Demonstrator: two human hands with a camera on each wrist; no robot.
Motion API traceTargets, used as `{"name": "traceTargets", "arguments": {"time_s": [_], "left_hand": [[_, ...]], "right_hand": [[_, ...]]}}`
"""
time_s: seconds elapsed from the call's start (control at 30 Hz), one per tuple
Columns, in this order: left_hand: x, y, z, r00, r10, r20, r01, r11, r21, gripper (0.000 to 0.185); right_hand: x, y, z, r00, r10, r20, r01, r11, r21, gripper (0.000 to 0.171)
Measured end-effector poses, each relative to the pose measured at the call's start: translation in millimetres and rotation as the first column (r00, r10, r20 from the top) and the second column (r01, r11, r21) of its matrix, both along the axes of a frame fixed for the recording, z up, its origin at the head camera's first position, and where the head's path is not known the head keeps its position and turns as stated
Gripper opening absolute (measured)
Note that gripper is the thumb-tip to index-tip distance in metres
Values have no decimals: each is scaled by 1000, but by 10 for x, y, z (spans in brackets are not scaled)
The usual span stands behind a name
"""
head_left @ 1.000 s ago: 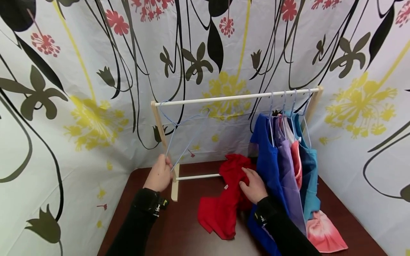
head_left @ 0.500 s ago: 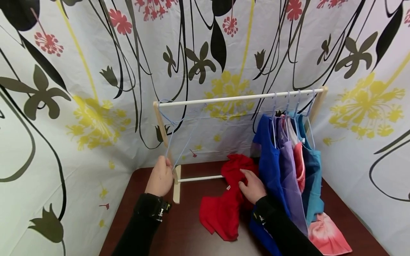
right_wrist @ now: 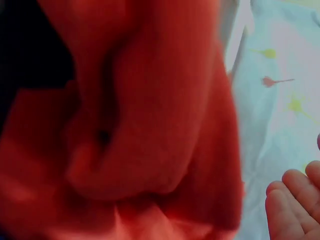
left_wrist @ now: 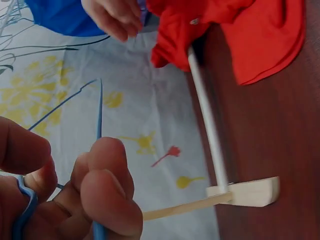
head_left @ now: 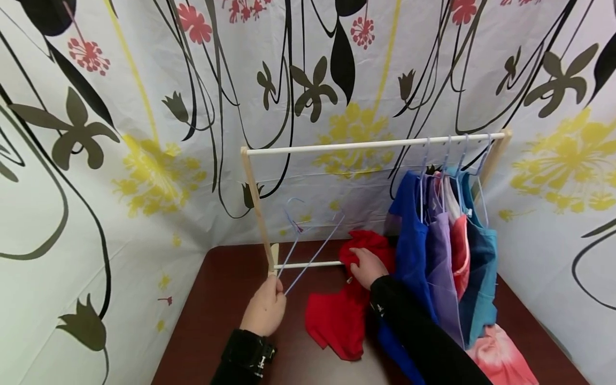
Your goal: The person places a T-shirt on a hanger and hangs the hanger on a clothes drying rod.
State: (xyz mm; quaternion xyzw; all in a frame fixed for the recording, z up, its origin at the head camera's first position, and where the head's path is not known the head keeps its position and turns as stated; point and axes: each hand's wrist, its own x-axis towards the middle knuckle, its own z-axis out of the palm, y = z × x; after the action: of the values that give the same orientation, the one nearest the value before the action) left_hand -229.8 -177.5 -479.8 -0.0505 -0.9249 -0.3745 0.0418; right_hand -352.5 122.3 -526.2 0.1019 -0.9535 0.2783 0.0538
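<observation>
Blue wire hanger [head_left: 308, 240] is in your left hand [head_left: 264, 310], off the rail and low in front of the little wooden clothes rack [head_left: 370, 145]. Your fingers are curled tight around its thin wire near one end. The hook end points up and away from you.

From your head you see the whole hanger. The left wrist view shows only short bits of blue wire [left_wrist: 99, 115] poking out between your fingers [left_wrist: 107, 192], plus the rack's wooden foot [left_wrist: 247, 192] and its low white bar [left_wrist: 207, 117].

Your right hand [head_left: 366, 266] lies on the crumpled red shirt [head_left: 344, 315], which sits on the dark brown table [head_left: 216, 299] under the rack. From your head I cannot tell if that hand is pinching the cloth or just touching it. The left wrist view shows its fingers [left_wrist: 112, 17] bent beside the red cloth [left_wrist: 250, 35], cut off at the top edge. The right wrist view is nearly all blurry red cloth [right_wrist: 140, 125], with a few loose fingertips [right_wrist: 292, 200] in the corner.

Four small clothes hang at the right end of the rail: a bright blue top [head_left: 409, 224], a purple one [head_left: 440, 256], a pink one [head_left: 459, 240] and a teal one [head_left: 478, 267]. They overlap, so most of each is hidden.

A white curtain with black, yellow and red flowers [head_left: 144, 133] stands all around the table.
</observation>
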Motion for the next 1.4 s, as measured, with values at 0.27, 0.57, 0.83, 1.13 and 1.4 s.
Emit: {"name": "traceTargets", "arguments": {"time_s": [0.27,0.57,0.83,1.13,1.4], "left_hand": [[75,40,-197,999,7,37,-7,1000,-5,5],[136,52,-352,994,-8,111,8,1000,-4,4],[56,103,-390,995,-20,93,23,999,-25,4],[-8,115,-449,996,-16,91,19,999,-26,5],[-9,96,-505,996,-20,92,22,1000,-22,7]], "right_hand": [[-398,-78,-267,997,18,74,-24,996,83,57],[-389,-73,-731,990,-76,119,58,988,146,65],[-481,-84,-739,985,-115,132,85,974,211,58],[-646,-178,-569,975,-174,136,142,965,221,42],[-717,-222,-695,972,-192,134,157,960,233,48]]}}
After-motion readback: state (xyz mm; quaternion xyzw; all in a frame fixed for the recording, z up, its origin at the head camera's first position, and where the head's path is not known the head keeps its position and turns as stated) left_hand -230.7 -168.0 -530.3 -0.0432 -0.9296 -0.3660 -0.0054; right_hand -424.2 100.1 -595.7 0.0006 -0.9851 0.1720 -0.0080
